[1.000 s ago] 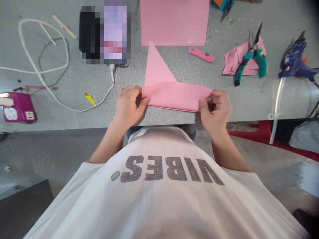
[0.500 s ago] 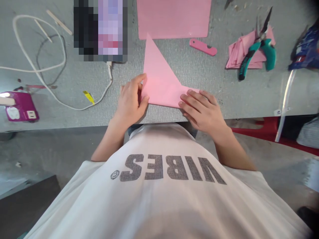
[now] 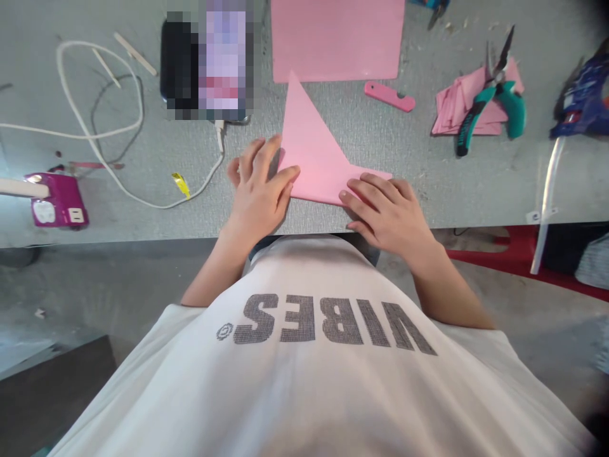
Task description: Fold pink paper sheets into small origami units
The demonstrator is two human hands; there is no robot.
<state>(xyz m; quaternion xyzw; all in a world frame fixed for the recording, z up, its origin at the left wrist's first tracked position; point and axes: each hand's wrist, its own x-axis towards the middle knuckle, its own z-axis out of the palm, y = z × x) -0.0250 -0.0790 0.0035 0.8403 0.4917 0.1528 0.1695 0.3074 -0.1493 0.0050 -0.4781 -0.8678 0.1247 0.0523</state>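
A folded pink paper (image 3: 314, 152) lies flat near the table's front edge, its tall point toward the back and a narrower flap reaching right. At its left edge is my left hand (image 3: 261, 184), the thumb on top of the paper and the other fingers spread beside the edge. My right hand (image 3: 387, 206) rests on the lower right part, fingers extended and lying over the paper. Behind the paper lies a larger pink sheet (image 3: 337, 41), and a pink cutter (image 3: 389, 96) is just in front of that sheet's right corner.
Teal-handled pliers (image 3: 514, 108) lie on a stack of pink pieces (image 3: 451, 105). A blue glue gun (image 3: 587, 95) is far right. At left are a white cable (image 3: 102, 162), a purple socket box (image 3: 59, 200) and a blurred-out device (image 3: 221, 63).
My left thumb has moved right, further onto the paper, and the left fingers have spread. My right hand stays on the paper. The whole view has shifted slightly.
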